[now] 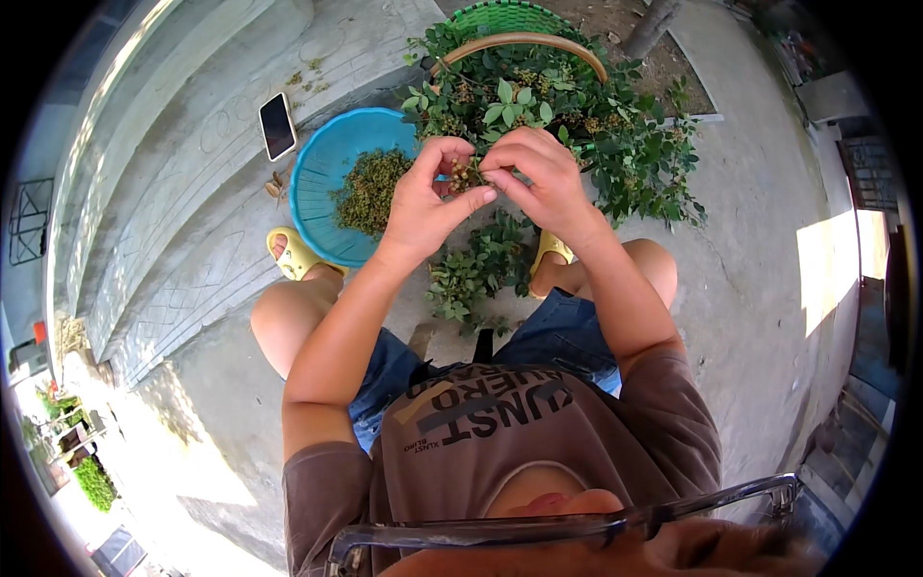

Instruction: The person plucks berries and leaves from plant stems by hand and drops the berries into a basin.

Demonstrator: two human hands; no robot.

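A cluster of small brownish-green berries [461, 177] sits between my two hands, above the gap between the bowl and the basket. My left hand [430, 197] curls around the cluster, thumb and fingers closed on it. Pinched at the cluster's right side, the thumb and fingers of my right hand [540, 178] hold what looks like its stem. Just left of my hands stands a blue plastic bowl [312, 192] with a heap of small green berries [370, 192] in it. Leafy branches with berry clusters [635, 159] overflow a green woven basket [505, 14] beyond my hands.
The basket's brown arched handle [524, 38] rises over the branches. More cut leafy sprigs [481, 269] lie on the concrete between my yellow slippers [300, 255]. A phone [278, 127] rests on the concrete step at the left, near a few scattered berry bits [310, 77].
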